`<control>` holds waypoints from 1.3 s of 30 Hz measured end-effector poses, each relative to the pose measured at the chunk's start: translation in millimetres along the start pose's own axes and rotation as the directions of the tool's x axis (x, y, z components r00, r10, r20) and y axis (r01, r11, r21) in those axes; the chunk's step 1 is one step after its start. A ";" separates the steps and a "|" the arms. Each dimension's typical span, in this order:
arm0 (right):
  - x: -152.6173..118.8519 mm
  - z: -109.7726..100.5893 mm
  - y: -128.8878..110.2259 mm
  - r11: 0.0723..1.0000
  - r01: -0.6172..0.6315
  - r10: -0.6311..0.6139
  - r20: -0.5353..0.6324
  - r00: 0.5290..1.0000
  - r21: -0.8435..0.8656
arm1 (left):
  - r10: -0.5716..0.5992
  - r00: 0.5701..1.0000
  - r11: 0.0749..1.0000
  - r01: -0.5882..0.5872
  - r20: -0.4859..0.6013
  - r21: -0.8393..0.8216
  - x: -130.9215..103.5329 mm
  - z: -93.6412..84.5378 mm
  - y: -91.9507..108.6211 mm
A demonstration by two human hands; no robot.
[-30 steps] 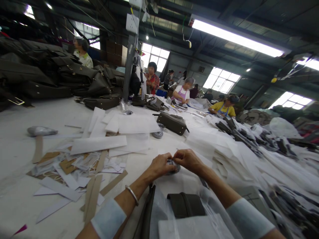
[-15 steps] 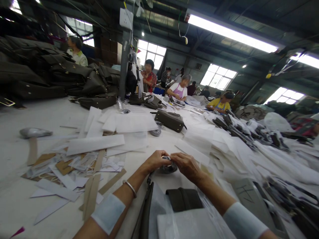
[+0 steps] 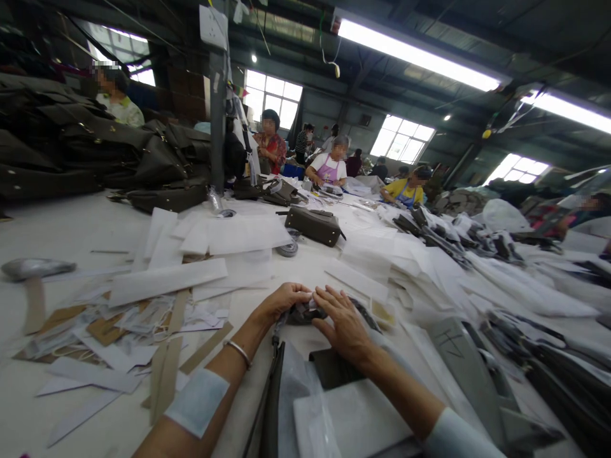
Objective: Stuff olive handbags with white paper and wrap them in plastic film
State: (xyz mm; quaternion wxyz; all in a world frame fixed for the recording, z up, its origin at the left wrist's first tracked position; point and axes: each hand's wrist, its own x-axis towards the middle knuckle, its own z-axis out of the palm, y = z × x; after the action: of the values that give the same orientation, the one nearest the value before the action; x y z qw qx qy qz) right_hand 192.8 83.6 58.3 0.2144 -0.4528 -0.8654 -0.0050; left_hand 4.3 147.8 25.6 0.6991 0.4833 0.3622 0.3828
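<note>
Just behind the bag in front of me, my left hand (image 3: 285, 301) pinches a dark, film-wrapped bag strap (image 3: 301, 314) with a small white piece on it. My right hand (image 3: 342, 326) lies over the strap's right part, its fingers stretched out and touching it. The right end of the strap curves out past those fingers. Below both hands lies a dark bag (image 3: 273, 401), with white padding sheet (image 3: 356, 410) and clear plastic over it. Its dark flap (image 3: 329, 367) is partly hidden by my right forearm.
Paper and card scraps (image 3: 109, 337) spread over the table's left side. A dark handbag (image 3: 315, 226) stands farther back. White sheets (image 3: 420, 261) and a grey board (image 3: 470, 362) lie to the right. A post (image 3: 217, 121) rises beyond the table; several co-workers sit behind.
My right hand has spread its fingers and flattened over the strap, which now extends out to the right. My left hand keeps its pinch. The whole view has shifted a little to the right.
</note>
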 end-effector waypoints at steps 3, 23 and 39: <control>-10.0 -19.3 5.5 0.979 -0.107 0.124 -0.090 0.988 0.174 | -0.023 0.999 1.000 0.023 -0.043 0.003 2.3 0.8 1.2; -250.9 -183.4 141.6 0.114 -0.863 0.981 0.084 0.177 0.492 | -0.138 0.989 0.990 0.140 -0.059 0.022 -5.4 3.0 24.0; -276.3 -173.4 114.4 0.230 -0.786 0.973 -0.158 0.169 0.573 | -0.142 0.985 0.990 0.140 -0.101 -0.029 -6.2 5.2 25.4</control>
State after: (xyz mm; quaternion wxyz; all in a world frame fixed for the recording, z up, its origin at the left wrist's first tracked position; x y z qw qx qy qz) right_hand 483.9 -100.0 90.8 0.4646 -0.8083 -0.3206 0.1677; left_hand 1.3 146.3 52.0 0.7103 0.4283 0.4267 0.3606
